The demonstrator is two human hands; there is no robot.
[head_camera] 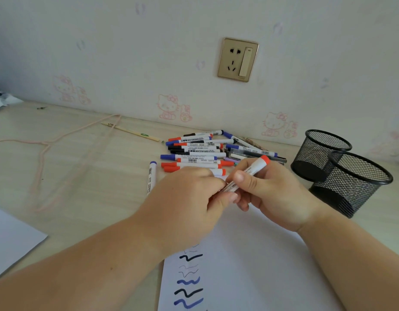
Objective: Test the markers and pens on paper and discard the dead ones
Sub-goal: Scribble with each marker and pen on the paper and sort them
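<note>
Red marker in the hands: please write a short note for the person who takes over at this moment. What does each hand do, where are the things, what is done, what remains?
Right hand holds the red marker by its barrel, red end up.
Left hand grips the marker's lower end; cap on or off is hidden.
Test paper lies under the hands, with black and blue squiggles, some faint.
Pile of markers and pens lies behind the hands; one blue marker lies apart, left.
Two mesh cups stand at right; contents unclear.
Left: test the red marker, then the pile.
</note>
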